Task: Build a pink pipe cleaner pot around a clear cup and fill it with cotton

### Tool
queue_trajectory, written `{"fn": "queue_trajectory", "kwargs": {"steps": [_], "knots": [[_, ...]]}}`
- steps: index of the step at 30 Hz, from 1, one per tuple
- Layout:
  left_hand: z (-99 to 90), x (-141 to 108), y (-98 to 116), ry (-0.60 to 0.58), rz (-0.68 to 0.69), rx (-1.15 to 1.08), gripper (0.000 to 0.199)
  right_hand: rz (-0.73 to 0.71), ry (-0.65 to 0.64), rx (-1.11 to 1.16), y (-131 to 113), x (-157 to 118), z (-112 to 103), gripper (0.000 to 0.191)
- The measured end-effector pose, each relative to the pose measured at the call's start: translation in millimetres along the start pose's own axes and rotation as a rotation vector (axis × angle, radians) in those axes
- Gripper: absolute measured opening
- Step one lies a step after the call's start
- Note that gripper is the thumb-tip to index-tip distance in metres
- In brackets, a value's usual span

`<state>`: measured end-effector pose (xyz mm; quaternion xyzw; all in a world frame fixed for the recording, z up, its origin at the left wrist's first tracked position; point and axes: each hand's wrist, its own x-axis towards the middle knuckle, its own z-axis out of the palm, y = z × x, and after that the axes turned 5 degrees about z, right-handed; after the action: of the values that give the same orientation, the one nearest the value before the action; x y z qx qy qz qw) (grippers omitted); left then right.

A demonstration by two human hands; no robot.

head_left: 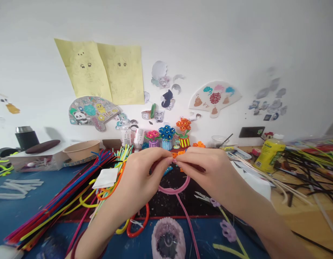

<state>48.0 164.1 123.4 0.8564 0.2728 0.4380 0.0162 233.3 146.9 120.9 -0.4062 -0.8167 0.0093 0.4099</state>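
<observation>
A pink pipe cleaner (173, 190) hangs in a curved loop below my hands, with a long tail (186, 216) running down toward the table's front edge. My left hand (147, 172) pinches it between thumb and forefinger. Fingertip to fingertip with it, my right hand (206, 169) is closed in the same pinch; the upper part of the loop disappears behind the fingers. Directly below stands a fuzzy pale-pink holder (168, 237) with a clear, dark-looking middle. Behind the fingertips lie orange pipe-cleaner pieces (182, 154).
Bundled coloured pipe cleaners (66, 194) lie left, black ones (304, 172) right. Scissors (202, 196) and purple flower shapes (228, 230) sit near my right forearm. Small potted pipe-cleaner flowers (166, 138) line the wall. A yellow bottle (269, 153) stands right, a beige bowl (82, 150) left.
</observation>
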Motion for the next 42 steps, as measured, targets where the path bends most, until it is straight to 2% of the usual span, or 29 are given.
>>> {"fn": "queue_trajectory", "kwargs": {"steps": [8,16,25,36,42], "knots": [[-1.7,1.6,-2.7,-0.013,-0.014,0.008,0.014,0.118,0.052,0.089,1.1,4.0,1.2,0.011],[-3.9,2.2,-4.1,0.062,0.157,0.122,0.011,-0.149,0.162,-0.127,8.6,-1.6,5.1,0.017],[-13.8,2.5,3.4,0.087,0.213,0.149,0.007,-0.379,0.293,-0.392,-0.3,-6.6,2.0,0.034],[-15.9,0.4,7.8,0.132,0.246,0.122,0.004,-0.432,0.336,-0.526,-12.4,-5.6,-4.0,0.046],[-15.3,1.2,12.9,0.125,0.226,0.127,0.006,-0.455,0.352,-0.575,-13.4,-6.5,-2.2,0.037]]}}
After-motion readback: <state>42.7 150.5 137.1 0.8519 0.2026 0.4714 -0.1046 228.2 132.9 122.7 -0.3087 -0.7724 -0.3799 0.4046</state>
